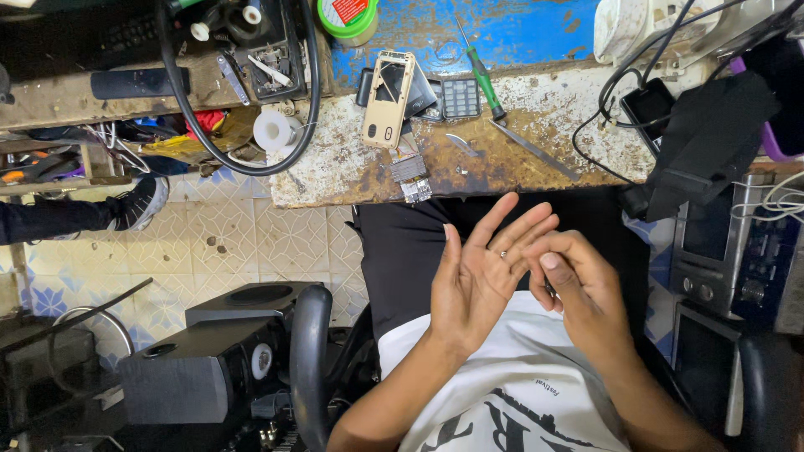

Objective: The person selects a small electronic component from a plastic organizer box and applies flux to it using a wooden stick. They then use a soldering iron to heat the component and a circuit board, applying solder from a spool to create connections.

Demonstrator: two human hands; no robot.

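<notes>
Below a worn bench edge [352, 188], a person's left hand [477, 272] lies palm-up w/ fingers spread and released, a tiny silver part [503, 254] resting on the fingers near the palm. Right hand [578, 280] sits just beside it, fingertips curled in toward the part; can't tell if anything's pinched. On the bench: gold phone frame [387, 99], keypad [461, 98], green screwdriver [483, 77], tweezers [533, 148].

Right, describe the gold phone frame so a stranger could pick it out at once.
Start at the worn workbench above the person's hands, where bare wood meets blue paint. Near the middle lies the gold phone frame, upright beside a dark keypad and a green-handled screwdriver. It alone is gold, an empty shell with an open screen window.
</notes>
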